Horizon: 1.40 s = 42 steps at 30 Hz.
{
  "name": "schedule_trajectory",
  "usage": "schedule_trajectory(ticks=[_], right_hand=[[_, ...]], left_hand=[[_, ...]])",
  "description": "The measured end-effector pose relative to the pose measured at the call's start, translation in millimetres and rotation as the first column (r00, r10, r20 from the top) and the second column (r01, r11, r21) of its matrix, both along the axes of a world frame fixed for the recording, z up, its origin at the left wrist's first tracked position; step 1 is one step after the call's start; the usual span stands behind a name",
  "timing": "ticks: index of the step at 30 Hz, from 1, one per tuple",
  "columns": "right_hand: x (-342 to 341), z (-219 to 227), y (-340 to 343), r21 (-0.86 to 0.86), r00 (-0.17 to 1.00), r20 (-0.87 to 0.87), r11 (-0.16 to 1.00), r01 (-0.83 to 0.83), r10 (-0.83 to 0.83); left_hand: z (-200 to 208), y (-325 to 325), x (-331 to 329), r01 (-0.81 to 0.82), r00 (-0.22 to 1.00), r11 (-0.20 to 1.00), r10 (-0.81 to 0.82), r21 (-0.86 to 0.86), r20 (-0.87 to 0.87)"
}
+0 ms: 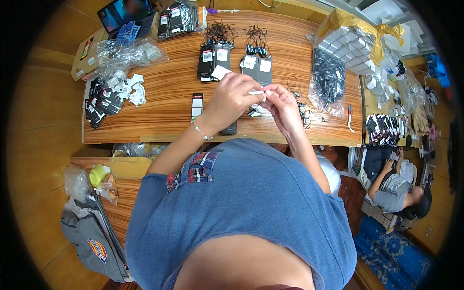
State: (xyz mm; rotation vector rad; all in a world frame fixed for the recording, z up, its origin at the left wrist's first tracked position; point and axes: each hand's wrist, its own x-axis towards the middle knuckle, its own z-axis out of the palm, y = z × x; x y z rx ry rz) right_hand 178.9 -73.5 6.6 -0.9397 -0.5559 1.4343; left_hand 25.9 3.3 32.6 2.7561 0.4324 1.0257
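Note:
Above the near part of the table, my left hand (231, 99) and my right hand (282, 107) meet with fingertips pinched. Between them is a small white piece (256, 92), perhaps paper; its exact kind is too small to tell. Just beyond the hands lie two stacks of black hang tags, a left stack (207, 63) and a right stack (263, 70), with white labels and bunched black strings. Below my left wrist, a black tag with white labels (197, 102) lies flat. Loose black strings (305, 113) are scattered beside my right hand, and my fingers partly cover things beneath them.
At left sit a pile of black tags (99, 104), crumpled white scraps (137, 89) and clear plastic (140, 50). To the right are a bag of small black pieces (328, 75), white boxes (350, 43) and snips (350, 118). Another person (396, 193) works at far right.

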Motion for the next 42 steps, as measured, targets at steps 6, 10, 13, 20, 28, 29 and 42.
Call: schedule_trajectory(ticks=[6,10,13,20,28,29,42], right_hand=[[-3,-24,1,-0.081,0.999,0.044,0.996,-0.027,0.03],[6,-27,18,0.016,0.937,0.313,0.987,0.161,-0.158],[31,-5,32,0.15,0.94,0.141,0.945,0.291,-0.312],[53,16,44,0.308,0.946,-0.15,0.895,0.322,-0.288],[41,30,42,0.334,0.928,-0.341,0.903,0.269,-0.15],[38,33,40,0.331,0.932,-0.332,0.907,0.262,-0.148],[24,56,21,0.299,0.862,0.484,0.954,-0.005,-0.148]], left_hand=[[-8,13,0,0.161,0.98,0.968,-0.133,0.193,-0.148],[-9,13,1,0.245,0.954,0.964,-0.221,0.103,-0.2],[-24,17,3,0.209,0.977,0.971,-0.212,-0.114,-0.014],[-28,13,15,0.295,0.91,0.477,0.122,-0.828,0.395],[-37,12,18,0.445,0.893,0.21,-0.027,-0.871,0.45],[-35,8,20,0.414,0.902,0.302,-0.004,-0.859,0.433],[6,19,11,0.026,0.949,0.882,0.126,-0.47,0.289]])
